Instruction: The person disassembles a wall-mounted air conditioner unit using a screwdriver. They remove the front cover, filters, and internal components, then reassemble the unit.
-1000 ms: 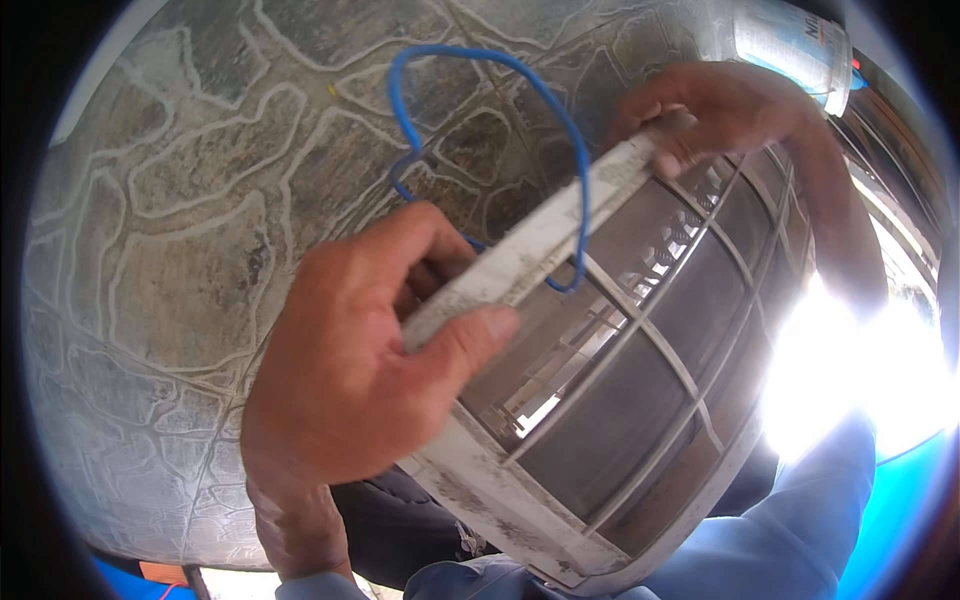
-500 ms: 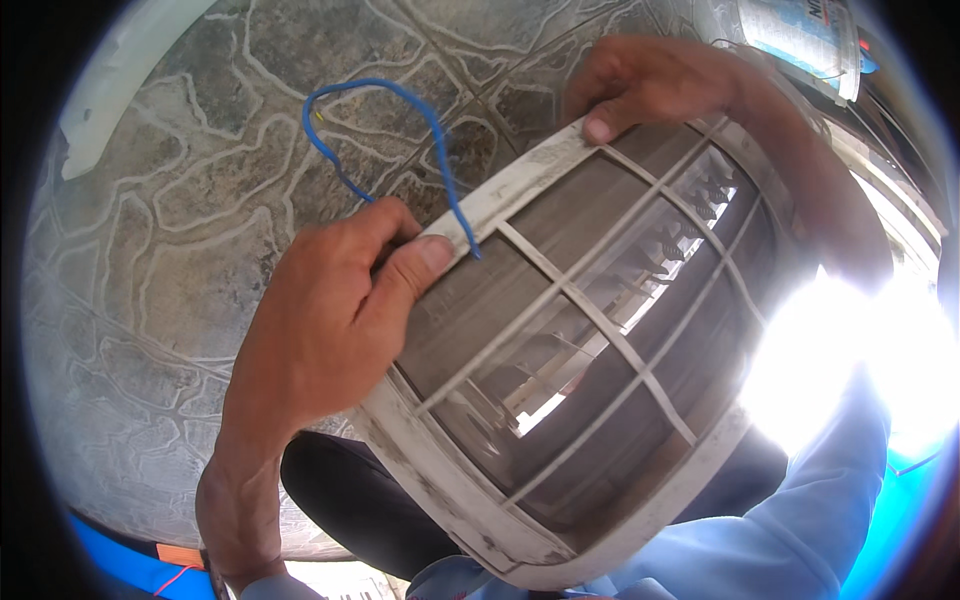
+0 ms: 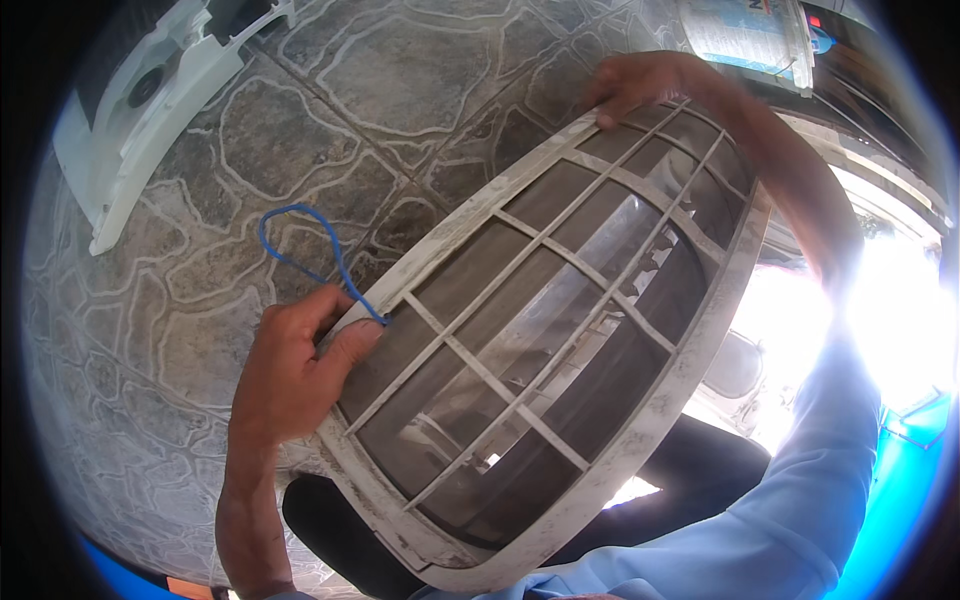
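A long, dirty white filter frame (image 3: 640, 442) with crossing ribs and dark mesh lies slanted above my lap. Pale, ragged-edged patches show in the middle of the mesh; I cannot tell whether they are tears or reflections. My left hand (image 3: 295, 365) grips the near left edge, thumb on top and fingers curled underneath. Beside that thumb, a loop of blue cord (image 3: 335, 245) rises from the frame's edge and hangs over the floor. At the far end, my right hand (image 3: 640, 85) clasps the frame's upper corner, its fingers partly hidden behind the edge.
Patterned stone-look tiles (image 3: 400, 60) cover the floor. A white plastic part (image 3: 160, 110) with a round dark opening lies at the upper left. A pale printed bucket (image 3: 745, 35) stands at the upper right. Strong glare washes out the right side, near a bright blue surface (image 3: 905, 480).
The frame has shifted left and away from the view, so more of it shows. The cord loop sits lower and further left. Both hands keep their hold.
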Demonstrator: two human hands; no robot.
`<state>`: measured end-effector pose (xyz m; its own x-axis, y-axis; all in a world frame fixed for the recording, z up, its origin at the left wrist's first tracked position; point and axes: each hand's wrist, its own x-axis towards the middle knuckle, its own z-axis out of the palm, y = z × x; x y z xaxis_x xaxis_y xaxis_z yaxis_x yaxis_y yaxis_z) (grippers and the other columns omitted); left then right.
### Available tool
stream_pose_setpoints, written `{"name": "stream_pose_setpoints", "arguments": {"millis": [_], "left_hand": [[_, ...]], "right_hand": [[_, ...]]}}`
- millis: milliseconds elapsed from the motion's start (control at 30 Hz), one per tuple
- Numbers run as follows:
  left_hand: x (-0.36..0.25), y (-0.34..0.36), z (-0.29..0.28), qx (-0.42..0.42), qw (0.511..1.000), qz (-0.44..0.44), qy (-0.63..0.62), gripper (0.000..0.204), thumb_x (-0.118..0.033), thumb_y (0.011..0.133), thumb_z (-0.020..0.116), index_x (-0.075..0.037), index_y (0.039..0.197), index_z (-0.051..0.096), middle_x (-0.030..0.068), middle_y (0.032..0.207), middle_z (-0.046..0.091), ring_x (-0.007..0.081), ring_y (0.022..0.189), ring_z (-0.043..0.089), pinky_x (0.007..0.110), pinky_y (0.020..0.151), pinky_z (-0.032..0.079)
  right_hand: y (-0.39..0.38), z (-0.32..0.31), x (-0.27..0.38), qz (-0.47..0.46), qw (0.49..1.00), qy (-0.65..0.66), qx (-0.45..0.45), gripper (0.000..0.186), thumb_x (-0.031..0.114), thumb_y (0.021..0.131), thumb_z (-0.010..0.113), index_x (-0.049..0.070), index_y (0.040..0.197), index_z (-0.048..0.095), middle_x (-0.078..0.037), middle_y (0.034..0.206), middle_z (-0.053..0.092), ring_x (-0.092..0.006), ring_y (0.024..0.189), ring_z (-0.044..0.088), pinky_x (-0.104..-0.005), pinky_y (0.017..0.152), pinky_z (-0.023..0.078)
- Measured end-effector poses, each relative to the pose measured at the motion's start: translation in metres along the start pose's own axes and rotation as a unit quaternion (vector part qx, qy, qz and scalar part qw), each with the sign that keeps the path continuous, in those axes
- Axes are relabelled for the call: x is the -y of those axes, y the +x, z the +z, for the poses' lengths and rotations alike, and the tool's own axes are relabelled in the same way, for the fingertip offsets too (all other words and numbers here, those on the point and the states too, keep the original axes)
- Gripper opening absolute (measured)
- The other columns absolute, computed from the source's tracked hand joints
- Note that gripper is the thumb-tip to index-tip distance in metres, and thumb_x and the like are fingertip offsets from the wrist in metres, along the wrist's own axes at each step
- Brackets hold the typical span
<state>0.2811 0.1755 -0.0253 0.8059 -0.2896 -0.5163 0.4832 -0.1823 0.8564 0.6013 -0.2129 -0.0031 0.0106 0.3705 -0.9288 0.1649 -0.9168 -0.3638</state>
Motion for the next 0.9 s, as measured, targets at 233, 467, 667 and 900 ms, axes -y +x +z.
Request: {"name": "stream_pose_setpoints", "arguments": {"millis": [233, 467, 667, 900], "left_hand": [[-0.006, 0.0, -0.003, -0.009, 0.996, -0.088, -0.024, 0.022, -0.014, 0.09, 0.068, 0.003, 0.104, 0.071, 0.0093, 0.082, 0.073, 0.0101, 0.077, 0.06, 0.031, 0.074, 0.049], [0.001, 0.011, -0.005, 0.017, 0.998, -0.048, 0.036, 0.029, -0.013, 0.084, 0.075, 0.001, 0.109, 0.073, 0.0155, 0.091, 0.076, 0.0152, 0.084, 0.069, 0.034, 0.078, 0.051], [-0.021, -0.008, 0.002, 0.008, 0.978, -0.049, 0.203, 0.029, -0.014, 0.081, 0.076, -0.002, 0.106, 0.073, 0.0167, 0.094, 0.077, 0.0308, 0.084, 0.074, 0.038, 0.078, 0.053], [-0.051, -0.022, 0.017, -0.002, 0.982, -0.097, 0.162, 0.03, -0.023, 0.079, 0.079, -0.004, 0.101, 0.072, 0.0145, 0.092, 0.076, 0.0355, 0.09, 0.069, 0.041, 0.084, 0.047]], "right_hand": [[0.023, -0.012, -0.002, -0.044, 0.992, -0.119, -0.023, 0.057, 0.04, 0.088, 0.077, -0.002, 0.126, 0.07, -0.015, 0.112, 0.076, -0.0238, 0.102, 0.07, -0.0383, 0.092, 0.053], [-0.017, -0.085, -0.089, 0.095, 0.956, -0.275, -0.027, 0.048, 0.032, 0.092, 0.07, 0.004, 0.131, 0.069, -0.015, 0.122, 0.073, -0.0304, 0.111, 0.068, -0.0424, 0.1, 0.05], [-0.025, -0.082, -0.071, 0.207, 0.958, -0.197, 0.017, 0.057, 0.031, 0.078, 0.077, 0.007, 0.13, 0.07, -0.012, 0.12, 0.074, -0.0292, 0.108, 0.068, -0.0437, 0.097, 0.052], [-0.078, -0.051, -0.096, 0.115, 0.986, -0.045, -0.115, 0.047, 0.014, 0.071, 0.077, 0.003, 0.117, 0.076, -0.009, 0.102, 0.078, -0.0187, 0.093, 0.07, -0.0355, 0.085, 0.055]]}}
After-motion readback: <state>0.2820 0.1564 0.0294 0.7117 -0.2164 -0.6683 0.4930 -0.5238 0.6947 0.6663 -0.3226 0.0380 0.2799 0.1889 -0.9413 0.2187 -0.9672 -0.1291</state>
